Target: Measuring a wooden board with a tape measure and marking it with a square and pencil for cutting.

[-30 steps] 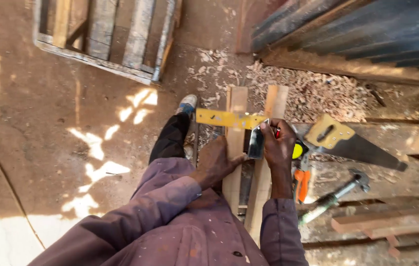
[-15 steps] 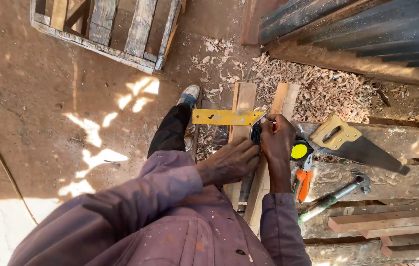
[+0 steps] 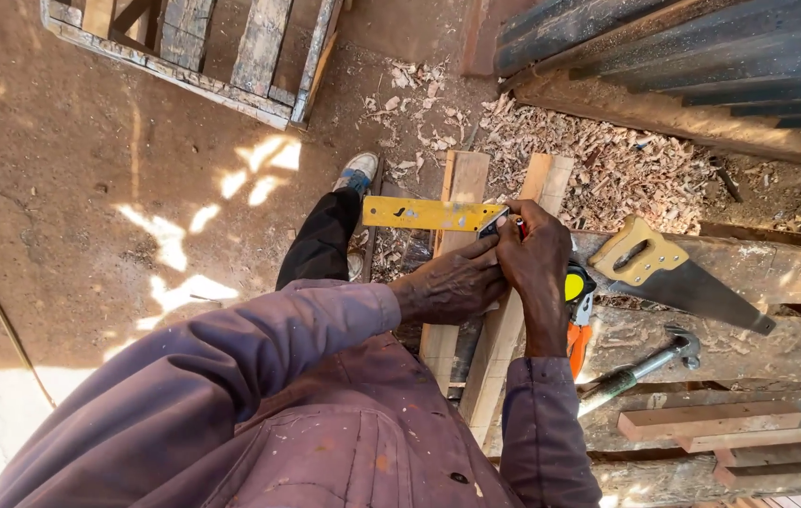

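Both hands meet over two pale wooden boards [image 3: 452, 282] that lie side by side across a rough workbench [image 3: 777, 268]. Left hand [image 3: 452, 282] lies flat on the left board, fingers pressed together and stretched toward the right hand, fingertips touching the dark stock of a try square [image 3: 428, 214]. The square's yellow blade runs out leftward from the fingers, past the board edge and over the person's dark trouser leg [image 3: 320, 246]. Right hand [image 3: 537, 259] is curled over the stock, fingers closed around a red pencil [image 3: 522, 229] whose tip shows just above the knuckles; exact pinch is hidden. Just right of the right-hand fingers sits a yellow tape measure [image 3: 574, 285], with orange-handled pliers [image 3: 577, 343] below it. Further right lie a handsaw [image 3: 678, 276] with a tan handle, and a hammer [image 3: 640, 367]. Beyond the fingertips, wood shavings [image 3: 607, 160] cover the ground
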